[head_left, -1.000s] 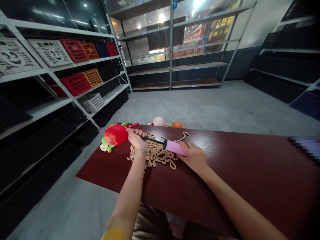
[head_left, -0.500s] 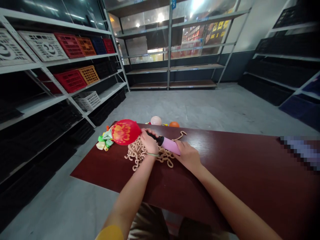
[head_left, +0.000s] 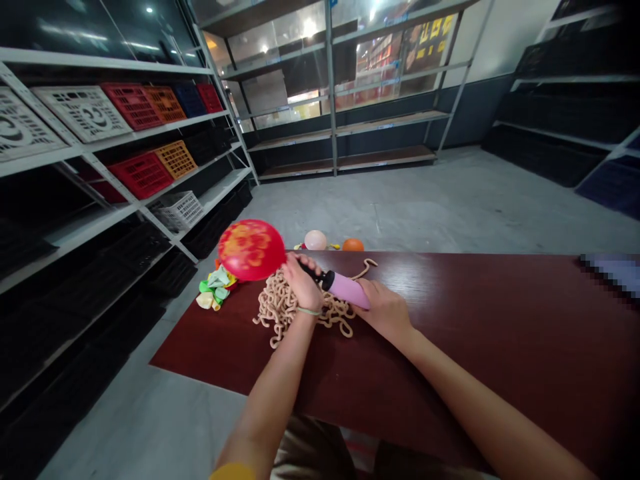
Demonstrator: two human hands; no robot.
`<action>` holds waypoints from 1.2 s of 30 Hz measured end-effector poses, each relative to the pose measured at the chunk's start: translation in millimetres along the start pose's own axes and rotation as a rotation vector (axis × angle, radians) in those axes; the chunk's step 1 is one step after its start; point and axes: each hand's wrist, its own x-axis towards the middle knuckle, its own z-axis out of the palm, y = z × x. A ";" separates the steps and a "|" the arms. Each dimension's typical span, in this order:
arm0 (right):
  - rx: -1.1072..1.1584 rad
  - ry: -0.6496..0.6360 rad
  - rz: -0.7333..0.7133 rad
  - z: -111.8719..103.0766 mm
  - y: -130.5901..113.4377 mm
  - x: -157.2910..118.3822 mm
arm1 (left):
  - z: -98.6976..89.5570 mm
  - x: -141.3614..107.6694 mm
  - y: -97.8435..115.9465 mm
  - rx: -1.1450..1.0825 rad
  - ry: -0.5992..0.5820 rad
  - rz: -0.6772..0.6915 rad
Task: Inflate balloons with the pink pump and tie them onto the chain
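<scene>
Red balloon (head_left: 251, 250): above the far left part of the dark red worktop (head_left: 450, 347), its neck at your left fingers; likely very light, springy and easy to pop, so take it by the neck and spare the stretched skin.
Pump (head_left: 349, 291): pink barrel, black front end, slanting between your two hands; looks stiff, light and perhaps smooth, best held around the barrel.
Left grip (head_left: 304, 283): closed on the balloon's neck where it meets the pump's black end; your hand hides the exact join.
Right grip (head_left: 387, 308): wrapped around the rear of the pink barrel.
Beige strands (head_left: 275, 303): a tangled heap under and beside your left hand, probably soft and bendy.
Limp balloons (head_left: 215, 290): green and pale ones bunched at the worktop's left edge, likely floppy; pinch them up singly.
Pale pink balloon (head_left: 315, 240) and orange balloon (head_left: 353, 245): just past the far edge.
Upper crates: white (head_left: 83, 112), red (head_left: 131, 105), orange (head_left: 164, 103) and blue (head_left: 189, 100) on your left shelving; you can't see what they hold.
Low white basket (head_left: 183, 210): open lattice, contents unclear.
</scene>
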 end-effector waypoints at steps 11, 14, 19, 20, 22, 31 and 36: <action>0.014 -0.047 -0.138 0.8 0.9 1.4 | -24.6 42.1 45.2 0.096 0.143 0.022; -0.009 -0.038 -0.136 1.3 2.0 1.4 | -26.1 51.4 58.0 0.075 0.185 0.081; -0.011 -0.048 -0.065 -2.4 1.7 0.5 | -8.9 18.8 23.6 0.068 0.056 -0.048; -0.005 -0.048 -0.048 -3.2 1.9 0.0 | -4.7 9.4 14.1 0.076 0.017 -0.081; 0.008 -0.047 -0.017 -3.9 2.0 -1.0 | 1.6 -5.5 -0.1 0.084 -0.048 -0.115; 0.011 -0.061 -0.086 -1.5 -1.5 -0.6 | -9.7 26.1 36.8 0.103 0.143 -0.015; 0.017 -0.047 -0.096 -0.5 -0.8 1.7 | -8.0 41.6 53.8 0.124 0.191 0.181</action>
